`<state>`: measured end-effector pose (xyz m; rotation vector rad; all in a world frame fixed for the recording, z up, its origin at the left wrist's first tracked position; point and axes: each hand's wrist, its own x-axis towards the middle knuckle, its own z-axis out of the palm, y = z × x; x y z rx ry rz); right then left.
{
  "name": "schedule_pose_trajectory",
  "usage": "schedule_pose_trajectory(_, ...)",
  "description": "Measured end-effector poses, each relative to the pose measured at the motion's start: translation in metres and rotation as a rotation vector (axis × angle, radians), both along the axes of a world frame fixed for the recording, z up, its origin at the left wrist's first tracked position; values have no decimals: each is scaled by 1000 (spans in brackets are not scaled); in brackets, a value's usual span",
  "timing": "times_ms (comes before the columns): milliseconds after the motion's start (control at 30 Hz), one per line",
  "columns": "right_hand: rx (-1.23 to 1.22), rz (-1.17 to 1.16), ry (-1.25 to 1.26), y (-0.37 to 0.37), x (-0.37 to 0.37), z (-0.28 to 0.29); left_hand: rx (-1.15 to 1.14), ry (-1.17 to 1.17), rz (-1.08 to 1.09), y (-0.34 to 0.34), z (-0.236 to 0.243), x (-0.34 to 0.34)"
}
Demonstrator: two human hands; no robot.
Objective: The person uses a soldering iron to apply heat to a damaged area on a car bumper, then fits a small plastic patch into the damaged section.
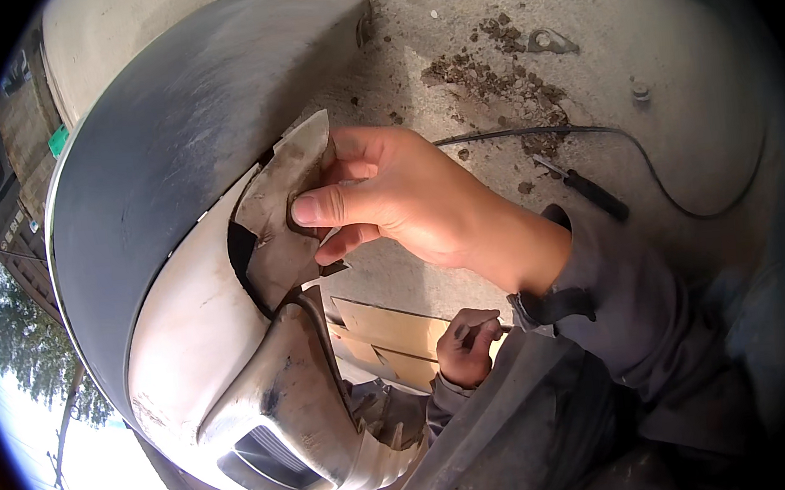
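Note:
A dusty vehicle bumper [194, 328], pale with a slatted recess in its lower part, adjoins a large dark grey curved panel [210, 84]. My right hand [407, 197] reaches in from the right and pinches a torn grey-beige flap [281, 199] at the bumper's edge. Its thumb presses on the near face while the fingers go behind it. A dark gap shows where the flap meets the bumper. Lower down, beside the bumper, my left hand [467, 346] is closed with a thin piece showing at its fingers; what it holds is too small to name.
On the concrete ground [694, 60] lie crumbled dirt clumps [508, 67], a flat metal bracket [552, 41], a small round metal part [641, 93] and a black-handled screwdriver [594, 195]. A black cable [646, 157] curves across. Flat tan panels [391, 329] lie behind the bumper.

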<state>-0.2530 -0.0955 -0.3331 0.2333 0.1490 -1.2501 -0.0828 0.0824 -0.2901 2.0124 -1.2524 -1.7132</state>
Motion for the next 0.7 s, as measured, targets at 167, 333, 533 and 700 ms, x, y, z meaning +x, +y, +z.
schedule_pose_trajectory(167,24,-21,-150,5,13,-23,-423,129,275,-52,2,-9)
schedule_pose_trajectory(333,-8,36,-157,7,19,-23,-575,452,292,-94,33,-26)
schedule_pose_trajectory(533,-24,45,-144,7,16,-17,-449,841,625,-96,41,-37)
schedule_pose_trajectory(700,-16,26,-151,8,17,-21,-274,1225,853,-93,54,-44)
